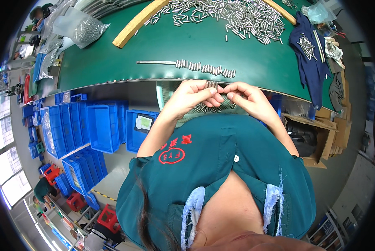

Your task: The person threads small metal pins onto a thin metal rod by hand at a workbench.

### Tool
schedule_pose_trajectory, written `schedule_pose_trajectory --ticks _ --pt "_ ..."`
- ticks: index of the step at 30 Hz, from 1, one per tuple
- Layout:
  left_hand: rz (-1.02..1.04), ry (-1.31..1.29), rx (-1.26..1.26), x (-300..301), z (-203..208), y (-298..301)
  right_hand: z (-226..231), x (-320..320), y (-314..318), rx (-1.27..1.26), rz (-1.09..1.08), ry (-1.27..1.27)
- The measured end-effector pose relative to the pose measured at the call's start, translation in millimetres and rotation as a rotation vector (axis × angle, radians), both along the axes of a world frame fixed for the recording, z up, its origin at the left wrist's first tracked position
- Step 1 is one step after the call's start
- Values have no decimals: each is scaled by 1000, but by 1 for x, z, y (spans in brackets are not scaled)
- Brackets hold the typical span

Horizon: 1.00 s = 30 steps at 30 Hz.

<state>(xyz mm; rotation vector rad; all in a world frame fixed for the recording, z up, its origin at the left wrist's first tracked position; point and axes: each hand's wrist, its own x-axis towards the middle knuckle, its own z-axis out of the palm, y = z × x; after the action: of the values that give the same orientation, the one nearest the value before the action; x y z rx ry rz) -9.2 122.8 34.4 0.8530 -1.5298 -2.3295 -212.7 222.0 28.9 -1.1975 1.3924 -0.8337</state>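
Note:
My left hand is closed round a small row of short metal pins, held side by side between thumb and fingers at the table's front edge. Close beside it, my right hand has thumb and forefinger pinched near the left fingertips; whatever lies between them is too small to make out. Under both hands is a pale green basket with loose pins in it. On the green table just beyond, a line of pins in small groups lies at the end of a thin metal strip.
A large heap of pins spreads at the far side between wooden bars. A bag of pins lies far left. Dark blue cloth bearing pins covers the right end. Blue crates stand left below, a cardboard box right.

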Motion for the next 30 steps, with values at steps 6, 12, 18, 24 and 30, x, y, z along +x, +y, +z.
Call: schedule_pose_trajectory --ticks 6,12,18,24,30 --pt "-25 -9 38 -5 -10 4 -4 8 -8 -86 -122 -184" --pt "-81 -32 31 -13 -14 4 -5 2 -10 -57 -60 -3" --pt "-94 -30 45 -16 -14 5 -5 -36 -15 -295 -372 -22" --pt "-131 -61 24 -13 -13 5 7 -175 -22 -245 -889 932" --pt "-117 -52 32 -14 -12 6 8 -200 -21 -403 -874 632"
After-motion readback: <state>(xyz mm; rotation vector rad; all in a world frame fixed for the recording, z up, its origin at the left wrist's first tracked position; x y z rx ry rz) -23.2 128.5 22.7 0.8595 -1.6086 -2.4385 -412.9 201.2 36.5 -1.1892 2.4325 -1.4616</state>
